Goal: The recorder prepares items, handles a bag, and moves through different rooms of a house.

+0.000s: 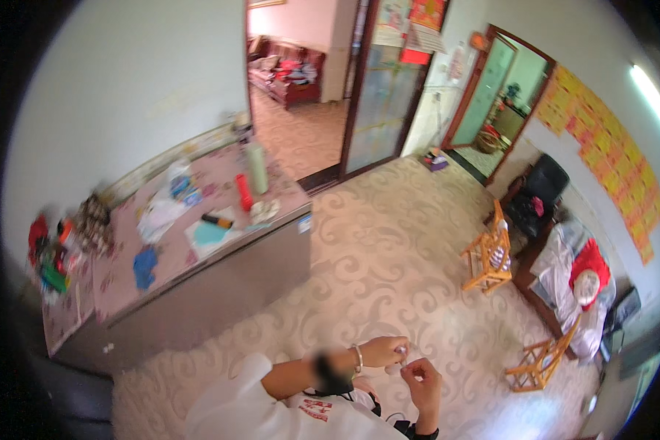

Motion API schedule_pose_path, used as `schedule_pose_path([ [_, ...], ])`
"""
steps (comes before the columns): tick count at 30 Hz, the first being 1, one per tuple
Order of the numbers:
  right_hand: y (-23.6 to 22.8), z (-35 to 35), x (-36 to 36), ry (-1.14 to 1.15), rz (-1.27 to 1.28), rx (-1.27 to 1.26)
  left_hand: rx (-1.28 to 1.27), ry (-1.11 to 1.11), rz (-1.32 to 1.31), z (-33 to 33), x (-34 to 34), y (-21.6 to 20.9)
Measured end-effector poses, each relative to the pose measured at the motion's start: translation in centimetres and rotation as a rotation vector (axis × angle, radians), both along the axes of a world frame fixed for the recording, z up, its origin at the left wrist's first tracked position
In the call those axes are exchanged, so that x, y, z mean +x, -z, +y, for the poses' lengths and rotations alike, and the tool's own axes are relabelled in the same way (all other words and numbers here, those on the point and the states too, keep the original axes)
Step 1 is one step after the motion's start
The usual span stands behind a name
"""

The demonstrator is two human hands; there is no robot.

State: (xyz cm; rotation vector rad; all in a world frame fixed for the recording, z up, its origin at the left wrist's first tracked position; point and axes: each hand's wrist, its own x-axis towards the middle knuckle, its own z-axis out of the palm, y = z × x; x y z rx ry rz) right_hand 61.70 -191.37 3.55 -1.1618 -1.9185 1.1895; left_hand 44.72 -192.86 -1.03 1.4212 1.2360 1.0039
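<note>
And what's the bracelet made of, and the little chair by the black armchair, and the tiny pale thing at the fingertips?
Bracelet: perhaps polished metal, since it's pale and shiny, but plastic is possible.

Little chair: probably wood or bamboo with a smooth finish; its bars are yellowish-orange.

Tiny pale thing: too small and blurry to tell.

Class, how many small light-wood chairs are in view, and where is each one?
2. One wooden chair stands near the black armchair; the second wooden chair is lower in the picture, at right. Others may be hidden.
</note>
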Motion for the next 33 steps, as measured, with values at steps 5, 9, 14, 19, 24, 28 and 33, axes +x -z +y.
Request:
schedule_pose_path([
  [5, 0.5, 8.6, -2.9, -0.323, -0.032, -0.067, -0.014, 0.063, -0.037, 7.4, -4.0, 1.7],
  [9, 2.4, 18.0, -5.6, -0.411, -0.005, -0.207, 0.076, 0.012, 0.300, 13.5, -6.5, -1.8],
  [14, 0.7, 29.8, -11.2, -0.507, 0.012, -0.060, 0.110, -0.035, 0.564, 21.5, -9.9, -5.4],
  [19, 0.0, 39.3, -15.8, -0.725, 0.276, -0.300, 0.367, -0.250, 0.672, 30.0, -12.5, -4.9],
  [24, 2.7, 47.9, -18.5, -0.688, 0.265, -0.374, 0.579, -0.437, 0.714, 39.1, -16.2, -4.0],
  [28, 3.7, 55.1, -20.8, -0.547, 0.392, -0.546, 0.617, -0.444, 0.640, 48.1, -18.2, -2.8],
  [33, 3.7, 64.3, -21.1, -0.407, 0.398, -0.416, 0.593, -0.146, 0.454, 60.2, -20.7, -5.2],
])
